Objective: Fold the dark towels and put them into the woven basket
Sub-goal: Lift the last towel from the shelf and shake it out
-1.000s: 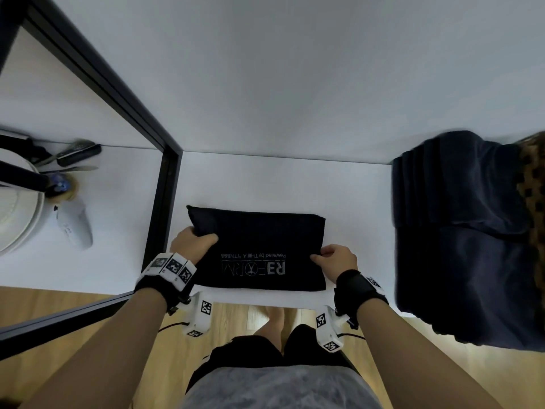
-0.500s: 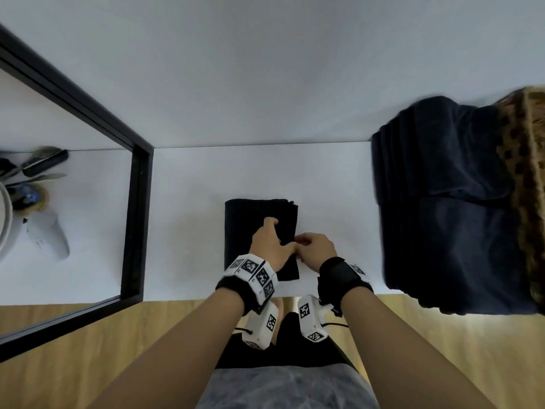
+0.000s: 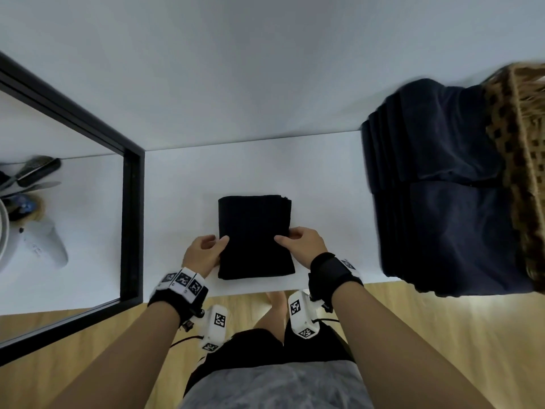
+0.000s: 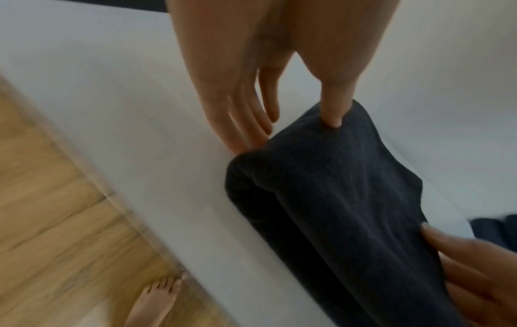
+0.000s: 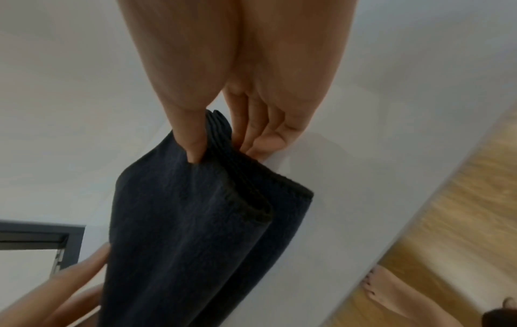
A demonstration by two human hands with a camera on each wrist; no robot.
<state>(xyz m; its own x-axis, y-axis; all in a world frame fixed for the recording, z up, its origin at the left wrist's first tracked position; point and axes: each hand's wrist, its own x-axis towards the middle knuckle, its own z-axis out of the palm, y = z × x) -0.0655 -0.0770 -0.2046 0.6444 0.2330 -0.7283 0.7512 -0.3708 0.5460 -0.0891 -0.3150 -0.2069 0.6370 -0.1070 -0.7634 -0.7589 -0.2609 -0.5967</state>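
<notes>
A dark towel (image 3: 255, 236), folded into a small thick rectangle, lies near the front edge of the white table (image 3: 182, 184). My left hand (image 3: 206, 252) pinches its left edge, thumb on top and fingers going under the fold (image 4: 246, 141). My right hand (image 3: 300, 243) pinches the right edge the same way, thumb (image 5: 193, 146) pressed into the top layers. In the wrist views the towel (image 4: 335, 199) (image 5: 181, 221) is lifted a little between both hands. The woven basket (image 3: 522, 154) stands at the far right, partly cut off by the frame.
A pile of dark towels (image 3: 442, 184) hangs over the table's right part beside the basket. A black frame (image 3: 131, 219) bounds a mirror at the left, reflecting a white controller (image 3: 44, 243) and utensils. Wooden floor (image 3: 442, 335) and my bare foot (image 4: 156, 298) lie below the table edge.
The towel went from a wide rectangle with printed lettering to a narrow folded block. Both hands then moved apart from its middle to grip its left and right edges.
</notes>
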